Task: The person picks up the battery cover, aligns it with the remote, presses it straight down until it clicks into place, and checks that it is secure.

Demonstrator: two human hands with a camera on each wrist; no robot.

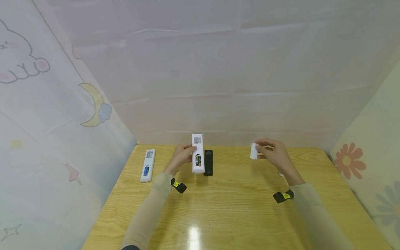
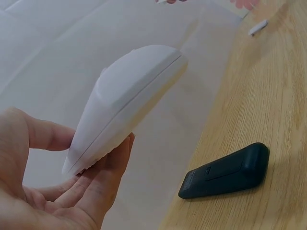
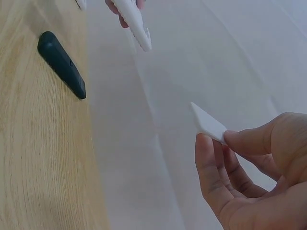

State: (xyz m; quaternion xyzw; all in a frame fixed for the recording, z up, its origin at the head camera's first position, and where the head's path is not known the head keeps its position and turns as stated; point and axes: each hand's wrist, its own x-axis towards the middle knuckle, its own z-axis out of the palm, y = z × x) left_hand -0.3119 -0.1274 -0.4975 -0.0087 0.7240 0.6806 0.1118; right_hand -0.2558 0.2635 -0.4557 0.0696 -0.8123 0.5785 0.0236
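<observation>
My left hand (image 1: 182,157) grips a white remote control (image 1: 197,142) above the table, thumb on its back face. The remote's battery compartment is uncovered, and dark batteries (image 1: 198,160) show inside. In the left wrist view the same remote (image 2: 129,86) is seen from its end and side, fingers beneath it. Over the right part of the table, my right hand (image 1: 275,152) pinches a small white battery cover (image 1: 253,151) between thumb and fingers. The right wrist view shows this thin cover (image 3: 209,123) tilted, well apart from the remote.
A black remote (image 1: 208,163) lies face down just beside the held one. Farther left, another white remote (image 1: 148,166) lies with its compartment uncovered and a blue battery inside. A small white piece (image 2: 258,27) rests on the table's right side, mostly behind my right wrist in the head view.
</observation>
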